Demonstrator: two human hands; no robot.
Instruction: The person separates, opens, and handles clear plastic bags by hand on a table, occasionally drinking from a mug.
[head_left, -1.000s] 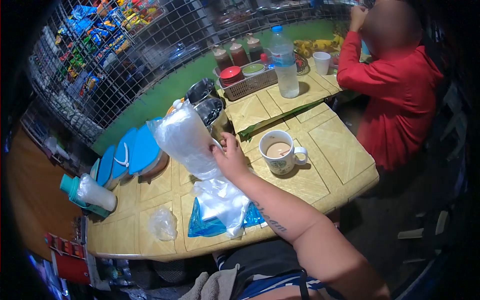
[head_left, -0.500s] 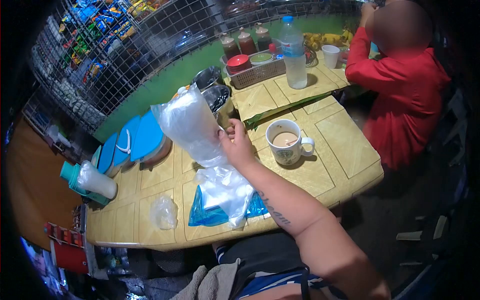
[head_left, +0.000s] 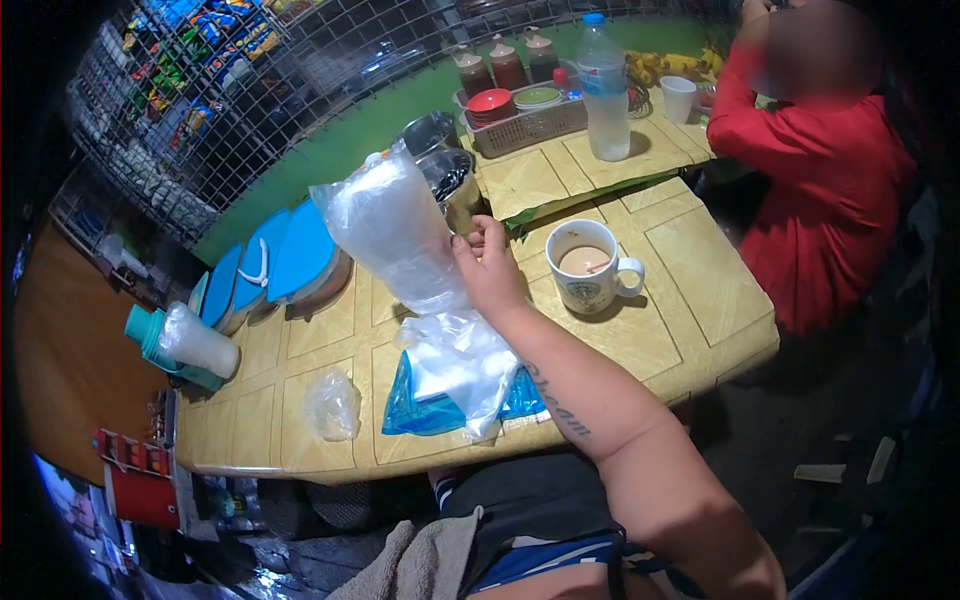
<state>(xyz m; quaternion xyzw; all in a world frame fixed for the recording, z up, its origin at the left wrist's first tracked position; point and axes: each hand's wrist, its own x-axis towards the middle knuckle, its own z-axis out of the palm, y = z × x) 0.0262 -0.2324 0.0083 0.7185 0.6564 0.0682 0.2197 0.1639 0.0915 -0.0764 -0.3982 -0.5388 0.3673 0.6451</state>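
Note:
My right hand (head_left: 489,268) reaches in from the lower right, thumb and curled fingers at the right edge of a tall bundle of clear plastic bags (head_left: 385,235). The thumb presses on the plastic; part of the grip is hidden. Below the bundle, loose white plastic bags (head_left: 445,365) lie over a blue plastic packet (head_left: 403,410). Just right of my hand stands a white mug (head_left: 583,270) with a milky brown drink in it. Behind the bundle are metal containers (head_left: 455,190), one holding dark items. My left hand is out of view.
Blue-lidded tubs (head_left: 300,255) and a teal holder (head_left: 150,340) stand at the left. A crumpled clear bag (head_left: 332,405) lies near the front edge. Behind are a water bottle (head_left: 605,95), a sauce basket (head_left: 530,128) and a white cup (head_left: 678,100). A person in red (head_left: 810,190) sits right.
The view has shifted, so everything on the table appears slightly higher and farther right. My right hand stays at the edge of the plastic bags; the bundle keeps its place.

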